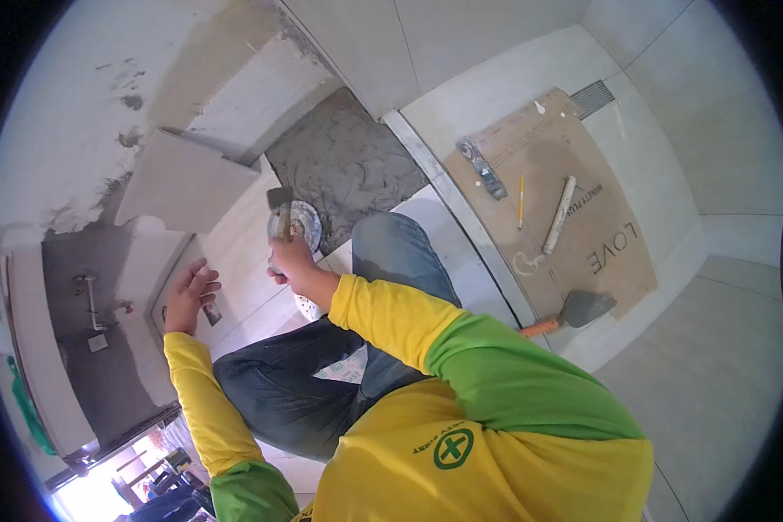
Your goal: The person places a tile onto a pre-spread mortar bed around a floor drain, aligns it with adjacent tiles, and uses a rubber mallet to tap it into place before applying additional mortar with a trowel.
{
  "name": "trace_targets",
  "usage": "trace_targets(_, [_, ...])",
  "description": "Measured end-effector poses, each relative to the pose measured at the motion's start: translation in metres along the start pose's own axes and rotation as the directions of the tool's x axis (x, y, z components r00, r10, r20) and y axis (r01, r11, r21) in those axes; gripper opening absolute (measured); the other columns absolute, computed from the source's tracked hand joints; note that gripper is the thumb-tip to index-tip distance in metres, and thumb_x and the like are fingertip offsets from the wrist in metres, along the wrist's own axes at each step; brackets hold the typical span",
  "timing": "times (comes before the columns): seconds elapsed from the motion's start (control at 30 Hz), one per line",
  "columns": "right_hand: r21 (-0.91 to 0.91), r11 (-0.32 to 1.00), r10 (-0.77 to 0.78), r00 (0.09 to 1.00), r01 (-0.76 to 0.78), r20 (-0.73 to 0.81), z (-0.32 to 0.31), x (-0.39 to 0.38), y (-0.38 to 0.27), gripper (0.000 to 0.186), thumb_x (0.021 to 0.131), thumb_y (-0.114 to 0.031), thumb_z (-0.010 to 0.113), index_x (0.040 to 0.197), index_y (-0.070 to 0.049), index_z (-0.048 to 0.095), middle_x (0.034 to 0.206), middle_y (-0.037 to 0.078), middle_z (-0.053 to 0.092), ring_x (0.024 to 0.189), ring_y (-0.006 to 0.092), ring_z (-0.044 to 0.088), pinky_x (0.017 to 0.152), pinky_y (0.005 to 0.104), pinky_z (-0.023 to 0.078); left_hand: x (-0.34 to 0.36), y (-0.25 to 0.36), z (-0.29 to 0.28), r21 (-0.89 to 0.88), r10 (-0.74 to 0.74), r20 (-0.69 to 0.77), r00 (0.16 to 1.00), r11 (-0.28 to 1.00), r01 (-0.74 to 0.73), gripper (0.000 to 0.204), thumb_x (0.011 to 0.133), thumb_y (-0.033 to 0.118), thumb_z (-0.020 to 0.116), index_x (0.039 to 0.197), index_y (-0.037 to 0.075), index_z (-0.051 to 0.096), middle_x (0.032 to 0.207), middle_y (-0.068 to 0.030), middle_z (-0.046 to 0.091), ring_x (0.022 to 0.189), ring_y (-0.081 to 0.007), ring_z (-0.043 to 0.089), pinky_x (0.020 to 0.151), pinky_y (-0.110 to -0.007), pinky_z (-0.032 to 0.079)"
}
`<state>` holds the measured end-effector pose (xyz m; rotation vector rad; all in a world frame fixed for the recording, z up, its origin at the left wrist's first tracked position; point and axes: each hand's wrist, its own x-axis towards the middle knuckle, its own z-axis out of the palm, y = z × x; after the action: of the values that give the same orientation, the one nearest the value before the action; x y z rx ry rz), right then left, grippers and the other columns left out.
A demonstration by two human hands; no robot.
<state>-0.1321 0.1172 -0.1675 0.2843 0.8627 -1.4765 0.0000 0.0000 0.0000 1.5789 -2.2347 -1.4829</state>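
My right hand (294, 264) is closed around the handle of a flat brush (279, 198) with a dark, broad head. Directly beneath the brush is a round, cement-smeared container (311, 228), partly covered by brush and hand. To the left, my left hand (189, 300) hovers over the pale floor tiles with its fingers apart and slightly bent. Beside its fingers shows a small dark and white piece (211, 313); I cannot tell whether the hand touches it. Wet grey mortar (348, 161) covers the patch of floor beyond the container.
Right of a raised sill (461, 209) lies a cardboard sheet (531, 235) bearing a pencil (521, 202), a whitish stick (559, 215) and a grey-smeared tool (482, 168). An orange-handled trowel (585, 309) rests at its near edge. A cut tile (178, 183) leans at the left wall.
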Motion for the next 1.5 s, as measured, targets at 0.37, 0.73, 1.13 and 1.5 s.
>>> trace_targets(0.37, [-0.061, 0.958, -0.244, 0.681, 0.281, -0.69, -0.087, 0.093, 0.025, 0.05, 0.082, -0.032, 0.065, 0.116, 0.001, 0.049, 0.109, 0.025, 0.064, 0.103, 0.039, 0.063, 0.087, 0.0495, 0.051, 0.021, 0.051, 0.073, 0.327, 0.018, 0.348, 0.937, 0.935, -0.139, 0.051, 0.095, 0.031, 0.064, 0.135, 0.001, 0.053, 0.101, -0.0068, 0.067, 0.09, -0.0159, 0.064, 0.08, -0.029, 0.048])
trace_targets(0.73, [0.092, 0.938, -0.148, 0.624, 0.335, -0.768, -0.097, 0.124, 0.055, 0.044, 0.088, -0.025, 0.065, 0.117, -0.003, 0.042, 0.095, 0.016, 0.059, 0.064, 0.0231, 0.062, 0.049, 0.0356, 0.052, 0.007, 0.046, 0.058, 0.319, 0.046, 0.355, 0.934, 0.933, -0.167, 0.051, 0.095, 0.029, 0.064, 0.135, 0.0, 0.052, 0.099, -0.0087, 0.066, 0.088, -0.0158, 0.063, 0.082, -0.03, 0.049])
trace_targets(1.13, [0.063, 0.972, -0.227, 0.974, 0.226, 0.003, -0.07, -0.057, -0.049, 0.034, 0.085, -0.024, 0.073, 0.104, -0.007, 0.051, 0.076, 0.008, 0.058, 0.054, 0.0194, 0.056, 0.041, 0.037, 0.043, 0.026, 0.036, 0.047, 0.206, 0.061, 0.309, 0.949, 0.97, -0.129, 0.054, 0.096, 0.033, 0.061, 0.14, 0.004, 0.049, 0.103, -0.0035, 0.066, 0.086, -0.0121, 0.062, 0.074, -0.026, 0.045])
trace_targets(1.5, [-0.834, 0.479, -0.868, 0.289, 0.274, -0.404, -0.334, -0.255, -0.077, 0.047, 0.082, -0.023, 0.07, 0.12, -0.001, 0.053, 0.102, 0.02, 0.063, 0.096, 0.0334, 0.063, 0.085, 0.0405, 0.049, 0.032, 0.047, 0.057, 0.331, 0.103, 0.307, 0.946, 0.92, -0.208, 0.058, 0.094, 0.038, 0.063, 0.139, 0.004, 0.05, 0.102, -0.005, 0.064, 0.086, -0.0137, 0.061, 0.073, -0.027, 0.045])
